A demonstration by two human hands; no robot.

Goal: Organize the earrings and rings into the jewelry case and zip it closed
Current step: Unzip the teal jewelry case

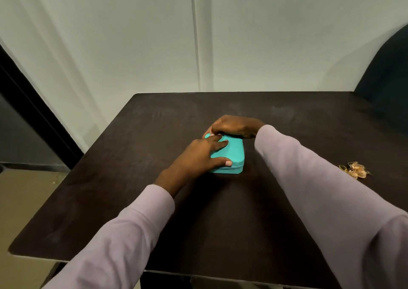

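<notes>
Fingers (pixel 217 144) of the left hand (pixel 196 156) lie straight across the lid of a turquoise jewelry case (pixel 231 156), the thumb pressed along its near edge, pinning it flat on a dark counter (pixel 154 211). At the case's far side, toward 12 o'clock, the right hand (pixel 234 126) curls over the back left corner, fingertips bunched at the seam as if pinching something small; what they hold cannot be made out. The case sits shut near the counter's middle. Gold, butterfly-shaped earrings (pixel 356 170) lie loose on the counter well apart from the case, out at 3 o'clock near the right edge. Both arms wear pale lilac sleeves (pixel 309 178). A dark chair back (pixel 388 67) rises at 1 o'clock against a pale wall (pixel 132 34).
</notes>
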